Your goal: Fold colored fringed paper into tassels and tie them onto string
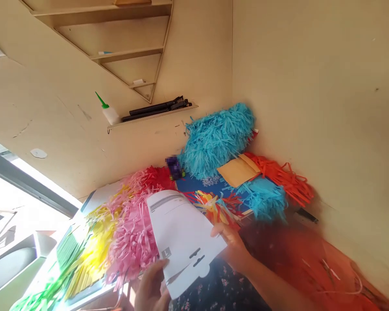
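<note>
A white printed sheet of card point(181, 237), with dark slots and grey print, is held up in front of me and tilted. My left hand point(151, 287) grips its lower edge, and my right hand point(233, 248) grips its right edge. Behind the sheet lie bundles of pink paper fringe point(132, 237) and yellow paper fringe point(99, 246). Blurred orange-red fabric or paper point(294, 263) fills the area to the right of my right hand. Dark floral cloth point(214, 287) shows below the sheet.
Blue paper fringe point(215, 140), orange fringe point(282, 177), a tan envelope point(238, 170) and green fringe point(68, 263) lie around the sheet. Beige walls rise behind them. A wall shelf point(152, 116) holds a glue bottle point(110, 113) and black tools. A bright window point(16, 216) is at the left.
</note>
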The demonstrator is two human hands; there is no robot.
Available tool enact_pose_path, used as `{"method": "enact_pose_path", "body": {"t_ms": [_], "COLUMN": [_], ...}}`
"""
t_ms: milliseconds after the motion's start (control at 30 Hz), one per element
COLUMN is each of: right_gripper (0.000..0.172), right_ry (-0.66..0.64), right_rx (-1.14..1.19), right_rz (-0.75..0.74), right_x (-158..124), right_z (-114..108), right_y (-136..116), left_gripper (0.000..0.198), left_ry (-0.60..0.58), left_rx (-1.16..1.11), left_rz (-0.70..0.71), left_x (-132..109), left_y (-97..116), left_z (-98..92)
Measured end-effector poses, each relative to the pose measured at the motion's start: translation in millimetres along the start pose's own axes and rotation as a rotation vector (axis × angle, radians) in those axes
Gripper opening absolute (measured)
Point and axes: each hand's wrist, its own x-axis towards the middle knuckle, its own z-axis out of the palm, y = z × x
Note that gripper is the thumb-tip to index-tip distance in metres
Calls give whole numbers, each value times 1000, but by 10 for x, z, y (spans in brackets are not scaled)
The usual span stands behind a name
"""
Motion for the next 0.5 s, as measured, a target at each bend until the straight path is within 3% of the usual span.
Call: {"method": "enact_pose_path", "body": {"t_ms": [133, 300, 367, 500], "right_gripper": [47, 53, 53, 52], "right_ry": [167, 173, 173, 186], "right_rx": [124, 78, 13, -46], "right_rz": [131, 208, 229, 257], "right_x": [-69, -165, -200, -246], "right_z": [47, -51, -103, -149], "right_y": [221, 486, 596, 754], "left_gripper": [49, 43, 39, 29], "left_ry": [-63, -169, -198, -261], "left_rx": [-1, 72, 171, 440], "left_rz": [-52, -78, 8, 395], "left_x": [24, -43, -69, -21], "left_y": [-425, -882, -951, -897], "left_z": [-69, -222, -261, -276]}}
